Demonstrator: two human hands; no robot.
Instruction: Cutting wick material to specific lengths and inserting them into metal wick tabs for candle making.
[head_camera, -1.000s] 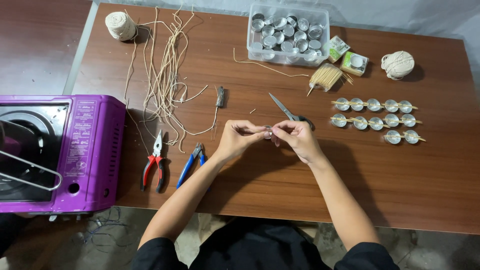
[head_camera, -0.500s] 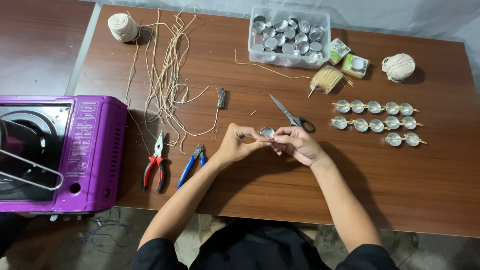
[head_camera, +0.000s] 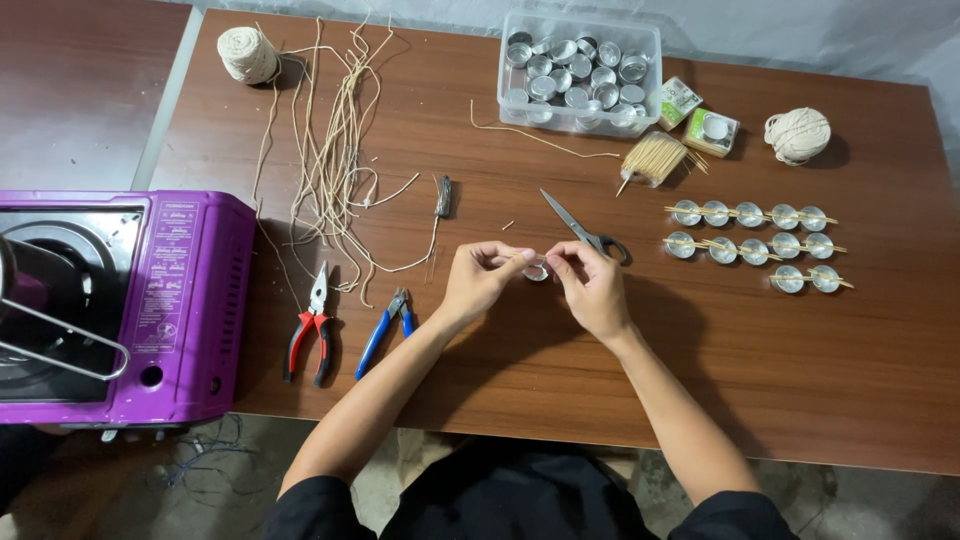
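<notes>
head view: left hand (head_camera: 482, 278) and right hand (head_camera: 590, 285) pinched a small metal cup (head_camera: 536, 269) between fingertips at frame centre, scissors (head_camera: 585, 229) just above, pliers (head_camera: 312, 322) lower left.

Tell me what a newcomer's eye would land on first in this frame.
Probably the bright purple portable stove at the table's left edge, then the left hand and right hand meeting mid-table over a small metal cup. To their right lie rows of metal cups on sticks; a clear box of empty cups sits at the far edge.
</notes>
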